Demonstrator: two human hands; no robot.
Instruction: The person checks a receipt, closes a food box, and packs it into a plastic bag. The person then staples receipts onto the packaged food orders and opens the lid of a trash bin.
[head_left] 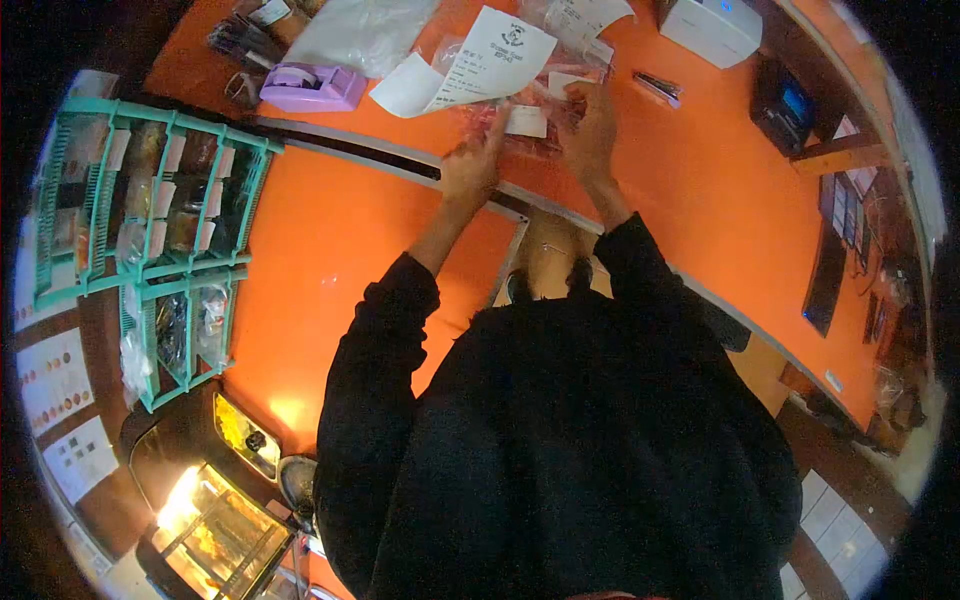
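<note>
On the orange counter lies a clear plastic bag with reddish contents [535, 145], a small white label [527, 121] on top of it. My left hand [472, 168] rests at the bag's left side, its index finger stretched up beside the label. At the bag's right side, my right hand [590, 130] has its fingers bent together near a white slip; what they hold, if anything, is too small to tell. A long printed receipt [495, 62] lies curled just beyond my hands.
A purple tape dispenser [313, 88] and white plastic bags [355, 35] stand at the back left. Pens [657, 88], a white box [710, 32] and a black device with a screen [782, 106] are right. Green racks [155, 275] hold packets at far left.
</note>
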